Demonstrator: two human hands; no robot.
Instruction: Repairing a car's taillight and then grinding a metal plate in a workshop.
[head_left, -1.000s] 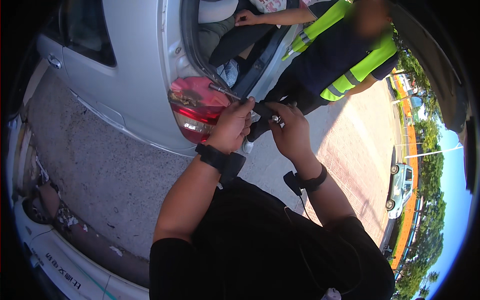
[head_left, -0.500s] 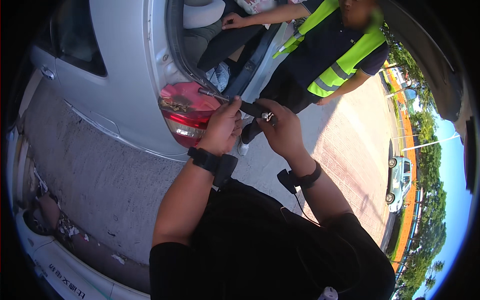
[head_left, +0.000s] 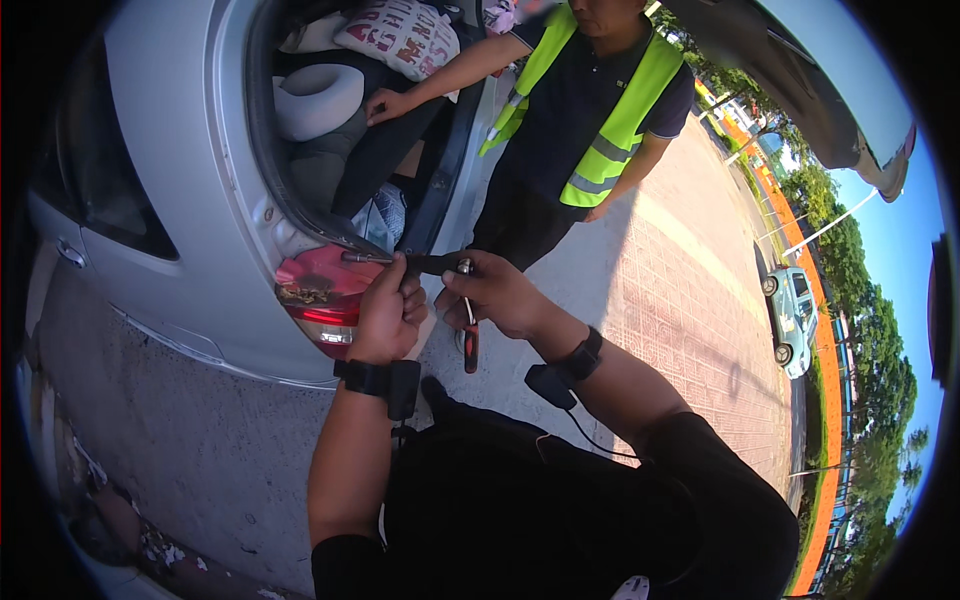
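My left hand [head_left: 388,312] grips a long metal tool shaft [head_left: 365,257] that lies crosswise before the red tail light [head_left: 323,318] of a silver car. My right hand [head_left: 496,296] holds the tool's black part [head_left: 432,264] and a ratchet [head_left: 470,345] whose red-and-black handle hangs below the fingers. The tail light's upper part carries a dark, crumbled-looking patch. Whether the shaft's tip touches the light, I cannot tell.
Beside the open trunk rim [head_left: 440,195], a person in a yellow vest [head_left: 600,160] reaches inside over a neck pillow [head_left: 320,100] and a printed cushion [head_left: 405,45]. The raised lid [head_left: 800,80] is at upper right. A light-coloured car [head_left: 790,320] stands across the pavement [head_left: 690,370].
My view has shifted, showing more trunk contents. My right hand has turned, so the ratchet's red-and-black handle now shows hanging down. The person still reaches into the trunk.
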